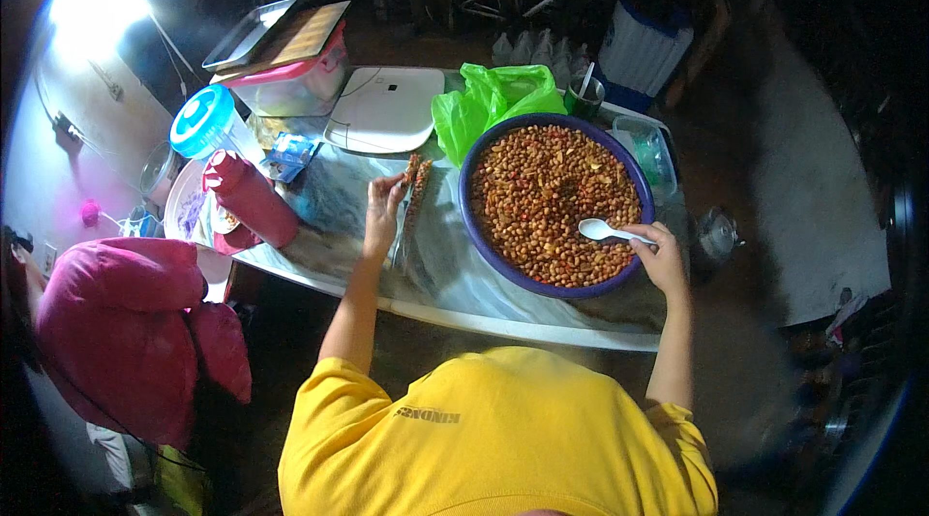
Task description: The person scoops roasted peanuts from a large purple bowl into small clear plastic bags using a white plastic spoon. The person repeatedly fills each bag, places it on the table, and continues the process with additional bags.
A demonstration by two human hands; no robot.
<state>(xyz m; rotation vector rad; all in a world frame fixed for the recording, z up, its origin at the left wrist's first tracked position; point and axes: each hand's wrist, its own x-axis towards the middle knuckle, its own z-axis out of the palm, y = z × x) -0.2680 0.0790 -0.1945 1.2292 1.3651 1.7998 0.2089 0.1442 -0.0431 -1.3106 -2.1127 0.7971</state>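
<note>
A purple plastic basin (468, 225) full of peanuts (544, 189), mixed with red bits and pale flakes, stands on the table before me. My right hand (659, 251) grips a white plastic spoon (599, 229) by its handle, and the bowl of the spoon is over the peanuts near the basin's right side. Left of the basin, my left hand (385, 207) pinches a narrow clear plastic sleeve (411, 169) with nuts in it. Right beside it lies another slim filled sleeve (416, 200). How full the pinched sleeve is cannot be told.
Behind the basin sit a green plastic bag (493, 102) and a dark cup (585, 96). A clear container (653, 153) touches the right edge. Leftward are a white kitchen scale (392, 106), a blue-lidded pitcher (210, 124), a red bottle (250, 196) and a pink-lidded box (290, 84).
</note>
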